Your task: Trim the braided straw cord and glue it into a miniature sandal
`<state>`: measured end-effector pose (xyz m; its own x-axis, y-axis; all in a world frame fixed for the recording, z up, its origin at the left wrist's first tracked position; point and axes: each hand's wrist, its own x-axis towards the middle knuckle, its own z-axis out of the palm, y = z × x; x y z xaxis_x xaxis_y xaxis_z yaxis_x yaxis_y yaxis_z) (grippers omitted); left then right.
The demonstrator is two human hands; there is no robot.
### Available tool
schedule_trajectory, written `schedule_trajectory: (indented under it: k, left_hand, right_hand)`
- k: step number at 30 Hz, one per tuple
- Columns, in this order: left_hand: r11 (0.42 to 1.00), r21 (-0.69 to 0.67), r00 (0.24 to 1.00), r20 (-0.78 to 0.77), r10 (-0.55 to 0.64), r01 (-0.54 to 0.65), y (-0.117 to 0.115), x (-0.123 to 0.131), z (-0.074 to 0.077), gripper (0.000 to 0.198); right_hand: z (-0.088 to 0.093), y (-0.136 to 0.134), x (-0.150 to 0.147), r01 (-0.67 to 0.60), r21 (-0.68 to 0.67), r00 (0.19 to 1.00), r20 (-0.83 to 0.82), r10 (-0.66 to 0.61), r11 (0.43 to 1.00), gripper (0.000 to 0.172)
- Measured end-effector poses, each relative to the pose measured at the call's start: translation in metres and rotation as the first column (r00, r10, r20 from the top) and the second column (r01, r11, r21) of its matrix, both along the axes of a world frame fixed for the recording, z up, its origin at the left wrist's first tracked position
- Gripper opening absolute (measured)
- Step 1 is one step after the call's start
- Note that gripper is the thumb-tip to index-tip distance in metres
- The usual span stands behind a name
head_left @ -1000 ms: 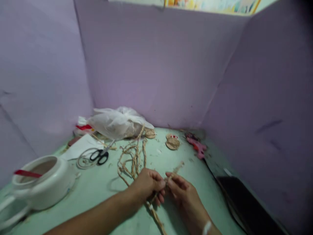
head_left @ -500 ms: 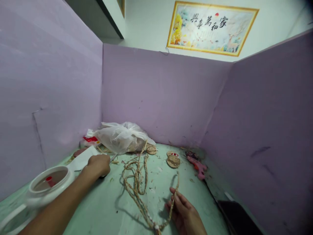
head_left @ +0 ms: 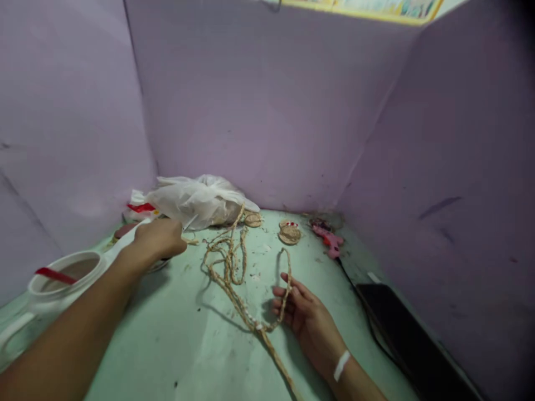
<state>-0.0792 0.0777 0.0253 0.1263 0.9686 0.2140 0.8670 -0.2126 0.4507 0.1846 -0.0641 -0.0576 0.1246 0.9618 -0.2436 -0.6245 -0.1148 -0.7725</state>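
A tan jute rope [head_left: 228, 273] lies in loose coils on the pale green table [head_left: 175, 334]. Its braided end curves up in a loop through my right hand [head_left: 303, 314]. That hand rests palm up on the table with its fingers curled round the rope. My left hand [head_left: 161, 238] reaches out to the left, closed knuckles-up over the spot where the scissors lie. The scissors are almost wholly hidden under it.
A white plastic bag [head_left: 196, 200] lies against the purple partition [head_left: 259, 111] at the back. A white pot [head_left: 62, 275] with a red stick stands at the left. Round jute pieces [head_left: 289, 234], a pink glue gun [head_left: 328, 239] and a black slab [head_left: 401, 328] sit to the right.
My left hand let go of the rope and moved left onto the scissors. My right hand keeps the rope's end and has turned palm up. The camera tilted up, then back down.
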Motion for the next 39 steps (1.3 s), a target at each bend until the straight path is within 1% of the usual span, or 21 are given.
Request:
schedule_trajectory:
  k: [1,3,5,6,7,8,10,11,12,13,15,16,17,18,21,25,28,30,33,36,39]
  left_hand:
    - [0.997,-0.011,0.995,-0.069,0.075,-0.076,-0.004,-0.001,0.009,0.020]
    - [0.987,0.007,0.971,-0.181,0.158,-0.159,-0.015,0.000,0.027,0.010]
    - [0.983,0.052,0.957,-0.226,0.181,-0.173,-0.027,0.005,0.042,0.013]
    - [0.985,0.079,0.964,-0.203,0.169,-0.156,-0.033,0.010,0.047,0.020]
    - [0.987,0.090,0.983,-0.119,0.141,-0.130,-0.038,0.015,0.050,0.027]
    - [0.994,0.082,0.997,-0.014,0.070,-0.068,-0.043,0.022,0.050,0.033]
    - [0.998,0.039,0.994,0.088,-0.059,0.055,-0.051,0.039,0.045,0.038]
    - [0.988,0.010,0.981,0.111,-0.157,0.157,-0.055,0.048,0.039,0.038]
    - [0.977,-0.002,0.970,0.114,-0.213,0.215,-0.059,0.058,0.032,0.036]
    - [0.965,-0.011,0.960,0.111,-0.258,0.260,-0.063,0.068,0.024,0.033]
    - [0.919,0.001,0.917,0.062,-0.393,0.394,-0.072,0.086,0.007,0.022]
    - [0.900,0.003,0.900,0.029,-0.436,0.436,-0.076,0.093,-0.001,0.016]
    - [0.882,0.013,0.882,0.000,-0.470,0.470,-0.080,0.099,-0.009,0.014]
    - [0.868,0.015,0.868,-0.020,-0.496,0.496,-0.083,0.103,-0.015,0.017]
    - [0.838,-0.002,0.837,-0.041,-0.545,0.546,-0.087,0.109,-0.026,0.028]
    - [0.856,-0.029,0.849,-0.108,-0.517,0.517,-0.078,0.107,-0.034,0.038]
    - [0.842,-0.039,0.822,-0.195,-0.535,0.539,-0.072,0.106,-0.039,0.041]
    - [0.815,-0.041,0.785,-0.246,-0.569,0.578,-0.072,0.107,-0.040,0.043]
    - [0.777,-0.048,0.729,-0.315,-0.608,0.627,-0.078,0.111,-0.040,0.045]
    - [0.763,-0.061,0.695,-0.370,-0.616,0.644,-0.083,0.115,-0.039,0.047]
    - [0.750,-0.058,0.672,-0.401,-0.622,0.659,-0.085,0.117,-0.039,0.049]
  right_hand:
    - [0.001,-0.001,0.000,-0.014,-0.001,1.000,0.007,0.014,1.000,0.042]
    - [0.001,-0.003,0.000,-0.028,-0.011,0.999,0.029,0.028,1.000,0.045]
    - [0.001,-0.003,0.000,-0.026,-0.039,0.998,0.058,0.029,0.999,0.043]
    - [0.001,-0.003,0.000,-0.018,-0.059,0.997,0.068,0.022,0.998,0.042]
    - [0.000,-0.003,0.000,-0.004,-0.081,0.997,0.074,0.010,0.997,0.040]
    - [0.000,-0.002,0.000,0.019,-0.101,0.997,0.077,-0.011,0.995,0.038]
    - [0.001,0.000,0.000,0.072,-0.126,0.995,0.081,-0.062,0.989,0.037]
    - [0.002,0.000,0.001,0.098,-0.131,0.993,0.083,-0.087,0.987,0.036]
    - [0.002,0.001,0.002,0.121,-0.130,0.990,0.087,-0.110,0.984,0.036]
    - [0.002,0.002,0.003,0.137,-0.126,0.988,0.091,-0.126,0.982,0.037]
    - [0.003,0.003,0.005,0.159,-0.107,0.984,0.098,-0.149,0.981,0.040]
    - [0.003,0.003,0.006,0.169,-0.097,0.982,0.104,-0.159,0.981,0.041]
    - [0.003,0.004,0.006,0.179,-0.089,0.979,0.114,-0.169,0.980,0.042]
    - [0.003,0.004,0.006,0.190,-0.087,0.976,0.129,-0.178,0.978,0.043]
    - [0.004,0.003,0.006,0.226,-0.090,0.962,0.176,-0.207,0.970,0.040]
    - [0.003,0.003,0.006,0.233,-0.043,0.959,0.178,-0.222,0.972,0.036]
    - [0.002,0.003,0.008,0.249,-0.027,0.951,0.195,-0.239,0.968,0.032]
    - [0.002,0.003,0.008,0.254,-0.023,0.949,0.199,-0.244,0.967,0.029]
    - [0.002,0.002,0.008,0.220,-0.013,0.963,0.159,-0.216,0.975,0.026]
    - [0.002,0.001,0.007,0.172,0.010,0.980,0.100,-0.172,0.985,0.026]
    - [0.003,0.001,0.005,0.152,0.018,0.985,0.078,-0.153,0.988,0.028]
